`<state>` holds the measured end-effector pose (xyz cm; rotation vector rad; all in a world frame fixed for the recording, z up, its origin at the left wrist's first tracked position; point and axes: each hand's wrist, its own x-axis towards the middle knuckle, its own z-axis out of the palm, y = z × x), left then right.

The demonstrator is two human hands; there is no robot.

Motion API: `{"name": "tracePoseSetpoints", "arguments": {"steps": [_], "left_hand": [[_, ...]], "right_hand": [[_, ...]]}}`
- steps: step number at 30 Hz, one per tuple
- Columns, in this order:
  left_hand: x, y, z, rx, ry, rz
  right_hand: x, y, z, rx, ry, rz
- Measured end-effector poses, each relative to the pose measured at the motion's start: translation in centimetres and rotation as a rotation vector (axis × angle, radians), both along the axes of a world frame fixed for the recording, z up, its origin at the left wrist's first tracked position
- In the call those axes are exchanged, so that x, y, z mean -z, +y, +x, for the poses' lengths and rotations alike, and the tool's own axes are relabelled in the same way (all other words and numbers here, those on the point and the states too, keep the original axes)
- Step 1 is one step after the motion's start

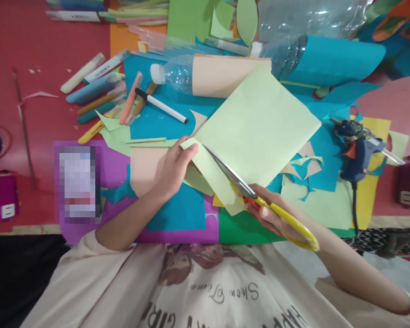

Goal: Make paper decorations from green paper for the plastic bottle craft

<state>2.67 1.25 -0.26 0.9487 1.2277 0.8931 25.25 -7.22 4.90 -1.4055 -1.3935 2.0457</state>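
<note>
A sheet of pale green paper (259,123) is held up over the table, with a strip (212,175) partly cut from its lower left edge. My left hand (177,166) pinches the paper at the strip's upper end, thumb on top. My right hand (268,209) grips yellow-handled scissors (290,223). Their blades lie along the cut between sheet and strip, the tips reaching close to my left fingers. Behind the sheet lies a clear bottle (177,75) with a white cap, wrapped in peach paper (222,75).
Several markers (99,86) lie at the left, above a phone (78,182) with a blurred screen. A glue gun (357,150) rests at the right near paper scraps (307,168). A blue-wrapped bottle (341,59) lies at the back. Coloured sheets cover much of the red table (37,118).
</note>
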Motion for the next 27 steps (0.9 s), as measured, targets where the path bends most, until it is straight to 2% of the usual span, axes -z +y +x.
{"name": "tracePoseSetpoints", "arguments": {"steps": [7, 18, 27], "left_hand": [[-0.7, -0.2, 0.0, 0.05, 0.13, 0.074], [-1.7, -0.3, 0.3, 0.08, 0.186, 0.109], [-1.5, -0.4, 0.2, 0.13, 0.209, 0.116]], "right_hand": [[0.0, 0.0, 1.0, -0.139, 0.03, 0.099], [0.2, 0.1, 0.6, -0.112, 0.044, 0.056], [-0.4, 0.7, 0.0, -0.081, 0.018, 0.029]]}}
